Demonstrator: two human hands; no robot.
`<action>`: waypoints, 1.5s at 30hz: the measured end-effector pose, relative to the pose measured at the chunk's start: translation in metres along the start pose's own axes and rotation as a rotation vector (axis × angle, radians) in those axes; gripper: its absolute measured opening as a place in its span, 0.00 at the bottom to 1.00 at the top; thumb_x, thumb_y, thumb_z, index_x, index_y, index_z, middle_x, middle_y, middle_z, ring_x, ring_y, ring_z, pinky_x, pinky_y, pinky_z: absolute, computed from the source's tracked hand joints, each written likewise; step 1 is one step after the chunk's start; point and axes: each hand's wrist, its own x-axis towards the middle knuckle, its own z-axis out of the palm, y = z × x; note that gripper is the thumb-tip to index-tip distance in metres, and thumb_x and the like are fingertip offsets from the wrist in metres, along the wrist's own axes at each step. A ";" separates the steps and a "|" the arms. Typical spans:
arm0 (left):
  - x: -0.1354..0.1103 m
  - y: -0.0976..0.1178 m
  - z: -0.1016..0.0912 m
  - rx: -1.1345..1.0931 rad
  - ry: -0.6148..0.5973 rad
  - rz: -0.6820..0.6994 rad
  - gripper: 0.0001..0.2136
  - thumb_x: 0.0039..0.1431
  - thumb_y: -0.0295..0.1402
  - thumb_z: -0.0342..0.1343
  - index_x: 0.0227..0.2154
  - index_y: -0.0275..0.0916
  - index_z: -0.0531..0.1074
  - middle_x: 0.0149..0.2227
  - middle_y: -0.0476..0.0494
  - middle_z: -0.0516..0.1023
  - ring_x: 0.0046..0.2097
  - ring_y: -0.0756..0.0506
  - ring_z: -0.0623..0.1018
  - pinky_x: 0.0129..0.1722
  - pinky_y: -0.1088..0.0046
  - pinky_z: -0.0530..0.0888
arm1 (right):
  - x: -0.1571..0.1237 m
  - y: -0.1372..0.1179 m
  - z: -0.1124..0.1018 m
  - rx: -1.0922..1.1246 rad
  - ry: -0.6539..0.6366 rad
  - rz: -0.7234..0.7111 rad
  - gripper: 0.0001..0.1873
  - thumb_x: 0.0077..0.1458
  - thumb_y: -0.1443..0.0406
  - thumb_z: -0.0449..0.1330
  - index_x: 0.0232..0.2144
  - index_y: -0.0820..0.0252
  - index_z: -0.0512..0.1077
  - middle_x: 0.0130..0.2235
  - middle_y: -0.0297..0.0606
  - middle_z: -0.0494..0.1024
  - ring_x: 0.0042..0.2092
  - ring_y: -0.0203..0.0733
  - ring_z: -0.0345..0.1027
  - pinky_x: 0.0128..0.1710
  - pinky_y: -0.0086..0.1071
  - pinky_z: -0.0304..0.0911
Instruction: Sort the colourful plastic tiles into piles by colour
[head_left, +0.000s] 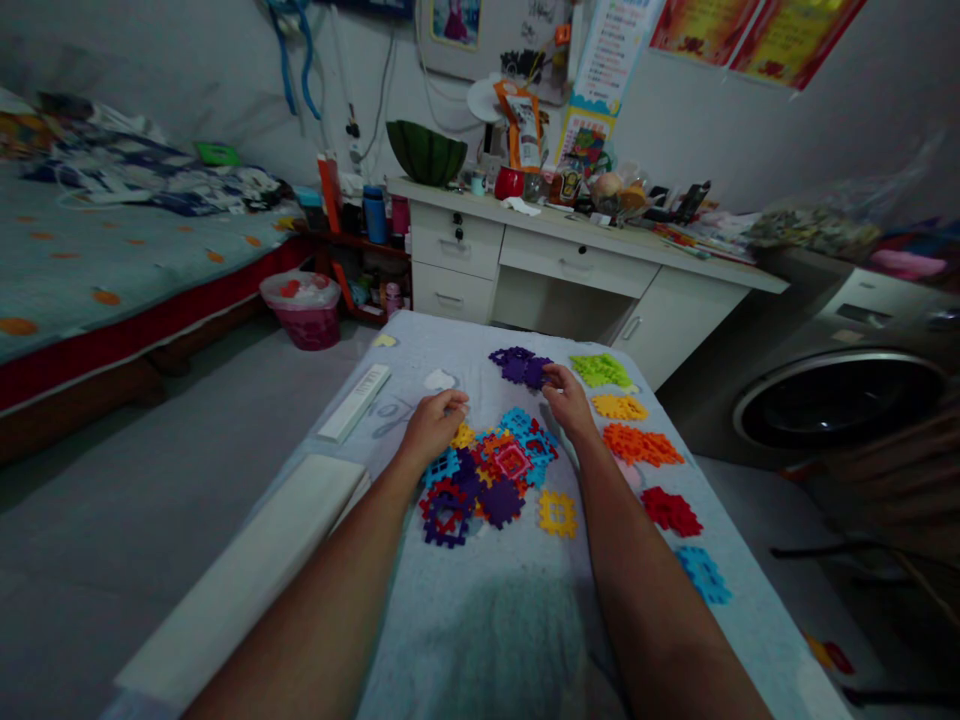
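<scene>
My left hand [435,425] hovers at the upper left edge of a mixed heap of plastic interlocking tiles [487,470], its fingers loosely curled and slightly apart, with nothing visible in them. At the far end of the table, my right hand [568,402] has its fingertips closed at the edge of a purple interlocking tile [537,373], part of a small purple group. The heap mixes purple, blue, red, orange and yellow tiles. A single yellow tile [557,513] lies just right of it. Along the right side are separate green [601,370], yellow [619,407], orange [643,445], red [672,511] and blue groups [703,574].
A cloth covers the table [465,620]. On its left lie a long white box [247,580] and a smaller white box [355,403]. Beyond stand a cluttered white desk [457,245] and a pink bin [304,315]. A washing machine [840,370] is at right, a bed [135,260] at left.
</scene>
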 end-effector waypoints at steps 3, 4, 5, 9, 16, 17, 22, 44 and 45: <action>0.000 0.000 0.000 -0.004 -0.004 -0.001 0.14 0.54 0.39 0.55 0.41 0.40 0.77 0.37 0.45 0.80 0.37 0.45 0.78 0.37 0.70 0.73 | 0.001 0.007 0.000 -0.120 -0.010 0.040 0.26 0.46 0.66 0.53 0.50 0.62 0.69 0.48 0.43 0.76 0.43 0.43 0.70 0.52 0.41 0.64; 0.001 0.000 0.000 -0.004 -0.006 0.001 0.14 0.54 0.39 0.55 0.41 0.40 0.77 0.37 0.45 0.80 0.37 0.45 0.78 0.37 0.70 0.73 | 0.001 0.009 0.000 -0.164 -0.006 0.053 0.26 0.47 0.66 0.53 0.51 0.62 0.70 0.48 0.44 0.76 0.43 0.44 0.70 0.52 0.42 0.64; 0.001 -0.001 0.000 -0.005 -0.007 0.002 0.14 0.54 0.39 0.56 0.41 0.40 0.77 0.37 0.44 0.80 0.36 0.45 0.78 0.37 0.70 0.73 | 0.001 0.012 0.000 -0.202 0.005 0.060 0.27 0.47 0.67 0.53 0.51 0.63 0.70 0.49 0.46 0.75 0.43 0.44 0.70 0.53 0.42 0.64; 0.002 -0.003 0.000 -0.030 0.000 0.003 0.14 0.54 0.39 0.56 0.41 0.40 0.77 0.37 0.44 0.80 0.38 0.45 0.79 0.39 0.68 0.73 | 0.004 0.018 0.001 -0.263 0.051 0.060 0.26 0.47 0.69 0.53 0.51 0.65 0.71 0.53 0.50 0.72 0.46 0.45 0.71 0.54 0.42 0.64; 0.005 -0.004 -0.001 -0.158 0.026 -0.053 0.14 0.52 0.40 0.56 0.39 0.40 0.77 0.36 0.46 0.80 0.38 0.45 0.79 0.40 0.69 0.74 | 0.004 0.021 0.001 -0.097 0.047 0.084 0.27 0.46 0.72 0.54 0.51 0.61 0.70 0.53 0.47 0.70 0.47 0.44 0.73 0.51 0.41 0.68; 0.005 -0.004 -0.001 -0.181 0.028 -0.058 0.14 0.52 0.39 0.56 0.39 0.40 0.76 0.36 0.46 0.80 0.39 0.45 0.79 0.41 0.69 0.74 | 0.004 0.019 0.000 -0.098 0.050 0.082 0.26 0.46 0.72 0.54 0.50 0.61 0.70 0.52 0.47 0.70 0.47 0.44 0.73 0.51 0.41 0.68; 0.005 0.003 -0.004 -0.285 0.050 -0.105 0.13 0.50 0.39 0.57 0.38 0.40 0.76 0.36 0.44 0.81 0.41 0.44 0.79 0.44 0.67 0.74 | 0.001 -0.015 -0.007 -0.169 -0.012 -0.010 0.21 0.49 0.69 0.57 0.48 0.63 0.72 0.50 0.46 0.73 0.46 0.43 0.71 0.50 0.41 0.67; 0.003 0.014 -0.009 -0.475 0.108 -0.122 0.12 0.46 0.37 0.59 0.35 0.39 0.76 0.34 0.45 0.80 0.41 0.44 0.78 0.49 0.64 0.71 | -0.054 -0.122 0.035 -0.550 -0.950 -0.553 0.07 0.49 0.71 0.62 0.34 0.60 0.76 0.38 0.37 0.75 0.43 0.42 0.65 0.46 0.35 0.56; 0.003 0.014 -0.009 -0.478 0.106 -0.120 0.12 0.46 0.37 0.59 0.35 0.39 0.76 0.34 0.46 0.80 0.41 0.44 0.78 0.49 0.65 0.71 | -0.053 -0.121 0.034 -0.520 -0.948 -0.561 0.07 0.49 0.71 0.62 0.33 0.60 0.76 0.38 0.37 0.75 0.42 0.42 0.66 0.47 0.35 0.56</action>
